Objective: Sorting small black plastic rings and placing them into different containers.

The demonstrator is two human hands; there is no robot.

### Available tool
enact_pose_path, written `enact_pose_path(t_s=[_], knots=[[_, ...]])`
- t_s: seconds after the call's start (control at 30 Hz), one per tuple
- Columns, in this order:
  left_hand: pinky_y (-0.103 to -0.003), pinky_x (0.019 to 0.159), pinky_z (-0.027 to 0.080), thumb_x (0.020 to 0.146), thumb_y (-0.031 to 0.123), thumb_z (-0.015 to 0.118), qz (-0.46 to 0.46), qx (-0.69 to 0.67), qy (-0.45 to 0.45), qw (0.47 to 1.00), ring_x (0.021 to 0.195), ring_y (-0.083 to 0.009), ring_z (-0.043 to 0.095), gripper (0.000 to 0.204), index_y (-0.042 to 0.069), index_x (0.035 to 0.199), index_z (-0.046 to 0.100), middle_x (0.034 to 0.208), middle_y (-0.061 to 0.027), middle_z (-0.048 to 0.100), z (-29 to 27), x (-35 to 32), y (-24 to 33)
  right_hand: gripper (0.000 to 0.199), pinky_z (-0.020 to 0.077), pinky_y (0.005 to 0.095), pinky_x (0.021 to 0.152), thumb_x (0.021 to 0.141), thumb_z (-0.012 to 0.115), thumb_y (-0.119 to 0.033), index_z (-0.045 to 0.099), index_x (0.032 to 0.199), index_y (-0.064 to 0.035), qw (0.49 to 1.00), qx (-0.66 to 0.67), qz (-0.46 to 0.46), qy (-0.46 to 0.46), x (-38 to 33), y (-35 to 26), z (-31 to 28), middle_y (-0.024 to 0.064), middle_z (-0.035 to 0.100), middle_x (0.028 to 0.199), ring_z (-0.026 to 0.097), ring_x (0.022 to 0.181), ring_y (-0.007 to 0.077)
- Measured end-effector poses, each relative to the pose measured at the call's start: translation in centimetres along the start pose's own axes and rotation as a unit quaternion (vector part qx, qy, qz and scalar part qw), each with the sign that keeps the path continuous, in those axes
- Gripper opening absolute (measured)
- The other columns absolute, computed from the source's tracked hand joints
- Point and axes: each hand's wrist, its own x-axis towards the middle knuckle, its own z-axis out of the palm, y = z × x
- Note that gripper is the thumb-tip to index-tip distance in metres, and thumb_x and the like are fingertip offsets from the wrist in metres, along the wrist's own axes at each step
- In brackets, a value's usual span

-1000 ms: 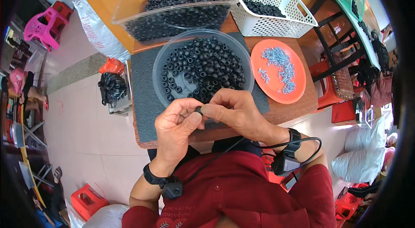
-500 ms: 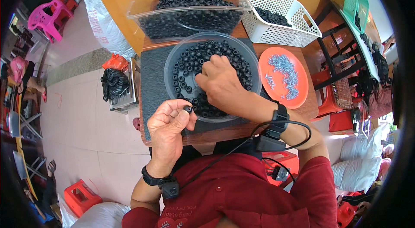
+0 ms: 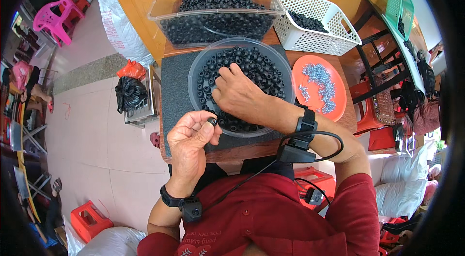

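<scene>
My left hand pinches a small black ring-like piece between thumb and fingertips, at the near left rim of a round clear tub. A pale spot shows in the middle of that piece. Many loose black pieces of the same kind lie in the tub. Over its middle, my right hand is closed, knuckles up and fingers curled under. Its fingertips are hidden, and I cannot tell what they hold. To the right, an orange plate carries small silvery parts.
Behind the tub stands a large clear bin of black pieces, beside a white perforated basket with more. A dark mat lies under the tub on the wooden table. A cable joins my wrist devices.
My right hand has shifted slightly left and toward me within the tub. My left hand keeps its pinch on the black piece. The whole view has shifted a little.
</scene>
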Motion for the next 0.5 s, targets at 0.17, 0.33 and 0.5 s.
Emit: enact_pose_path(t_s=[0.17,0.33,0.5], knots=[[-0.022,0.059,0.045,0.087,0.01,0.066,0.003,-0.028,-0.015,0.999,0.062,-0.0118,0.056,0.02,-0.004,0.1,0.06,0.079,-0.01,0.065,-0.5,0.1,-0.3,0.012,0.0381,0.0365,0.069,0.067,0.066,-0.008,0.06,0.077,-0.0042,0.985,0.136,0.075,0.072,-1.0,0.0,-0.8,0.0083,0.054,0.073,0.048,0.075,0.0258],[-0.027,0.059,0.045,0.089,0.012,0.062,-0.007,-0.045,0.007,0.999,0.06,-0.0136,0.052,0.02,-0.004,0.1,0.057,0.08,-0.0092,0.061,0.9,0.6,-0.1,0.017,0.0423,0.0347,0.063,0.071,0.066,0.003,0.061,0.084,-0.005,0.85,0.399,0.247,0.239,-1.8,-2.2,-3.7,0.0066,0.056,0.075,0.053,0.072,0.0235],[-0.025,0.058,0.047,0.09,0.008,0.061,-0.026,-0.104,0.014,0.994,0.061,-0.0129,0.056,0.017,-0.004,0.102,0.058,0.08,-0.0092,0.063,2.1,1.3,-0.5,0.019,0.0459,0.0292,0.064,0.074,0.064,0.007,0.063,0.09,-0.0029,0.674,0.583,0.345,0.295,-2.4,-5.3,-4.9,0.0066,0.06,0.081,0.057,0.075,0.0186]])
